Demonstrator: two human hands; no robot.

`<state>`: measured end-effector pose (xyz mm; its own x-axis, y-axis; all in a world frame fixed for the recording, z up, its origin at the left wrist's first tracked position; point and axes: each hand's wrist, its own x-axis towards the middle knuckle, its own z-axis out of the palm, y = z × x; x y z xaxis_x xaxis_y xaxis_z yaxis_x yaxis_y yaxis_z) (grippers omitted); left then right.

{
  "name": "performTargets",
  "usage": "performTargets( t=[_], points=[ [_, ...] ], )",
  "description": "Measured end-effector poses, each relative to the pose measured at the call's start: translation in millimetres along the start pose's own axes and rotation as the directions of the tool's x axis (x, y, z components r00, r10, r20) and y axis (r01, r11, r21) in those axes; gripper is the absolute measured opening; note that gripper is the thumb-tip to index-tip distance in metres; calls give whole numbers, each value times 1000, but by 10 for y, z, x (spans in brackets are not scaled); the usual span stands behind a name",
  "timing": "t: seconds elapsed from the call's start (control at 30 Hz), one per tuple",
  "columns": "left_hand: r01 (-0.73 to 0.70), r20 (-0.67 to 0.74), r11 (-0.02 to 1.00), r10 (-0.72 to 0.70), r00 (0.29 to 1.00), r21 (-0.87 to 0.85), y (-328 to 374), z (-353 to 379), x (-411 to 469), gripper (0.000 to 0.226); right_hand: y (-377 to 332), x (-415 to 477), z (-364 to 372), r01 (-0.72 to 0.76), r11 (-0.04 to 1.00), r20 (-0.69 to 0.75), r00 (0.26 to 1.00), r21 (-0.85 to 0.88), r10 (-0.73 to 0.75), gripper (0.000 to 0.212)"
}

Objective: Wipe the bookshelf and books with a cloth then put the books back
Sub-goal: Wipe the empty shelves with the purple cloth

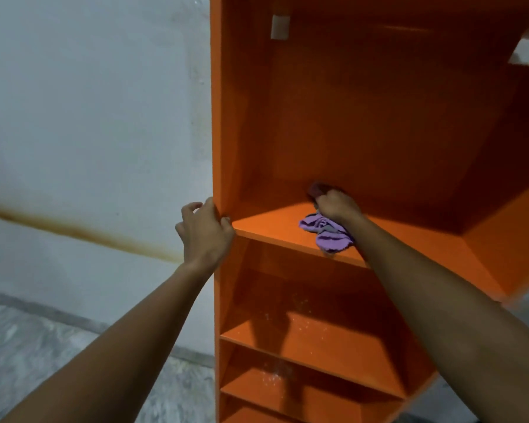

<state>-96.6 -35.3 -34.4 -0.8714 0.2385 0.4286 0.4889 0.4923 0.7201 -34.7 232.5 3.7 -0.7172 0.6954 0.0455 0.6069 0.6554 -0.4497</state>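
Fingers [322, 202] (R hand [338, 206]) grip crumpled purple cloth [330, 233].

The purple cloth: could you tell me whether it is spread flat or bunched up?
Bunched up: the purple cloth lies in crumpled folds on the shelf, gripped by the right hand.

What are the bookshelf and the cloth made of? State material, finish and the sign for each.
The bookshelf looks like laminated or painted board, glossy orange: light glares off its flat, thin-edged shelves. The cloth seems soft fabric, matte lilac with dark stripes: it bunches into folds under the right hand.
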Motion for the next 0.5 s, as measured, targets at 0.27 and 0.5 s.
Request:
performTargets(
  t=[0.27,0.5],
  points=[
    [-36,105,983,56,993,-181,-309,21,102,37,-923,498,440,350,937,133,927,23,-350,38],
    [-39,148,977,71,987,-208,-386,19,150,36,-1114,622,695,338,940,90,939,-51,-333,39]
  ],
)
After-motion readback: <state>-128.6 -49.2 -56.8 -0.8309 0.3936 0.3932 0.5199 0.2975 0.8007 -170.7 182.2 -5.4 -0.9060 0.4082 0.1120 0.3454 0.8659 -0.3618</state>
